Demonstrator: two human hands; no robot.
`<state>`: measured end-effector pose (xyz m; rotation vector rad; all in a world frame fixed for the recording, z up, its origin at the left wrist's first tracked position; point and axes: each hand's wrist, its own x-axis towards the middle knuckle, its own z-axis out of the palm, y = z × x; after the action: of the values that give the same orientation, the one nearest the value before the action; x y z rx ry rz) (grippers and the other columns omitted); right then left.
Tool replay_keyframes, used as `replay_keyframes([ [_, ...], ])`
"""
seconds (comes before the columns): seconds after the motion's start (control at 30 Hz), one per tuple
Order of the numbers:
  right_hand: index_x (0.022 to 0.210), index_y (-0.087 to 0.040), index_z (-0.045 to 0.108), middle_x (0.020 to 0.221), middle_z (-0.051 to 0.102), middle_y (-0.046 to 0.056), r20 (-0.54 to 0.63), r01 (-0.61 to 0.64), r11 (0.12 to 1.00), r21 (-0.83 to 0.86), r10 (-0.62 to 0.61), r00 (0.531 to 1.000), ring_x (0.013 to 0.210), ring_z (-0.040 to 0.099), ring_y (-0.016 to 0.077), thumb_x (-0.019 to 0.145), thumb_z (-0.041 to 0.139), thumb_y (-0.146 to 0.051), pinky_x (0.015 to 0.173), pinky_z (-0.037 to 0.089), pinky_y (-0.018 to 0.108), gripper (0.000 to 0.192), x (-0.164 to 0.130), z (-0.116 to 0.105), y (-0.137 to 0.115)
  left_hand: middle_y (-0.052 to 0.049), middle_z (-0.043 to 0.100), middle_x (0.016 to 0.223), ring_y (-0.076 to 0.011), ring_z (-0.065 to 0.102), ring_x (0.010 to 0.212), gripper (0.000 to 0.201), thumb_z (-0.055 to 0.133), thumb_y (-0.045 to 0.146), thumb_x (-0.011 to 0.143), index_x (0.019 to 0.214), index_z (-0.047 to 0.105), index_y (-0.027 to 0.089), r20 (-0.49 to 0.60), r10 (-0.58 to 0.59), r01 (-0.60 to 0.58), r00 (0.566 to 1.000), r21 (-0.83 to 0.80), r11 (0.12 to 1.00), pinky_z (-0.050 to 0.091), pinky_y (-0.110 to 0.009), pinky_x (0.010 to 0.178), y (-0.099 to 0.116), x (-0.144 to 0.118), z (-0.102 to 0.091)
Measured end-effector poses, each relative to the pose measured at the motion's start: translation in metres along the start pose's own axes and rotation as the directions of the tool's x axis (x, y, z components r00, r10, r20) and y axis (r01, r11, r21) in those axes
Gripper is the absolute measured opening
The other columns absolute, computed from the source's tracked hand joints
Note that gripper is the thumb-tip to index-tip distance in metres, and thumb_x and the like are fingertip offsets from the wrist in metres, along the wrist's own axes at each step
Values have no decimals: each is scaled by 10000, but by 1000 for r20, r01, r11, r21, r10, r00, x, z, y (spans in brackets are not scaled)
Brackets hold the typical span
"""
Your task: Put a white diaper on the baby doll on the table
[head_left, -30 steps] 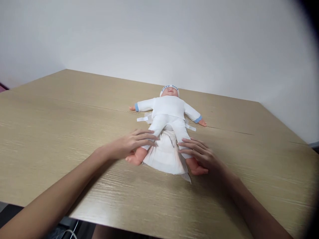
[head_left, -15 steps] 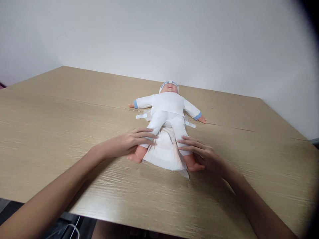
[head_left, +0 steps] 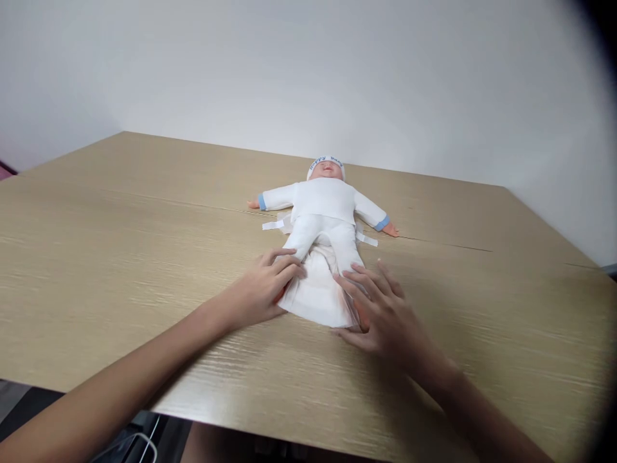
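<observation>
A baby doll [head_left: 324,207] in a white suit and cap lies on its back on the wooden table [head_left: 120,231], head toward the wall. An open white diaper [head_left: 315,292] lies under it and spreads out between its legs. My left hand [head_left: 263,289] covers the doll's lower left-side leg and foot, fingers curled over it. My right hand [head_left: 380,308] lies over the other leg and foot, fingers spread, thumb at the diaper's near edge. Both feet are hidden by my hands.
White diaper tabs [head_left: 274,225] stick out beside the doll's hips on both sides. A plain white wall [head_left: 308,71] stands behind the table. The table's near edge [head_left: 270,427] runs below my forearms, with a dark floor and a white cable under it.
Both hands have slid down over the doll's feet, which showed before and are now covered. My right hand has spread wider. The view shifted slightly.
</observation>
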<state>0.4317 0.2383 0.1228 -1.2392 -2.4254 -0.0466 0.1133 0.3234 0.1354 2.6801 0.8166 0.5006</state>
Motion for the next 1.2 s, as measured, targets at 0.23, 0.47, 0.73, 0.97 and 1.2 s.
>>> replay_keyframes([
  [0.23,1366,-230,751,1311,805,117,-118,-101,976,191,125,985,1342,722,335,1115,518,-178,1252,494,578,347,6,9,13,-59,813,1119,-318,670,1247,273,595,461,1122,1097,774,257,-110,-187,163,976,-196,967,542,-485,1076,9,16,-14],
  [0.47,1059,-213,778,1138,805,102,-222,-268,747,609,485,846,1100,733,307,1106,604,-586,1022,576,433,414,75,4,71,-72,768,1089,-260,670,1076,475,601,635,1078,951,733,197,-324,-242,127,915,-339,932,512,-380,1006,-21,94,-45],
  [0.73,1158,-230,781,1310,835,108,188,-316,69,946,678,711,1270,752,337,806,810,-548,1054,636,455,475,148,50,115,-54,694,811,-229,655,837,625,851,784,776,812,649,193,-39,-578,318,815,-804,502,502,-350,808,-82,156,-27],
  [0.97,1079,-229,767,1097,843,101,132,-362,243,900,640,757,968,774,279,759,833,-672,793,640,386,551,125,47,130,-46,715,805,-213,646,780,584,888,733,743,840,656,206,4,-644,366,765,-826,430,468,-329,738,-101,152,-26],
  [1.2,938,-229,704,968,775,94,-192,-497,656,568,693,695,917,694,282,842,805,-720,945,564,464,511,55,38,133,-93,788,1315,-253,700,1133,331,719,450,988,1212,721,207,-450,-445,285,774,-381,880,529,-409,1031,-65,155,-50],
])
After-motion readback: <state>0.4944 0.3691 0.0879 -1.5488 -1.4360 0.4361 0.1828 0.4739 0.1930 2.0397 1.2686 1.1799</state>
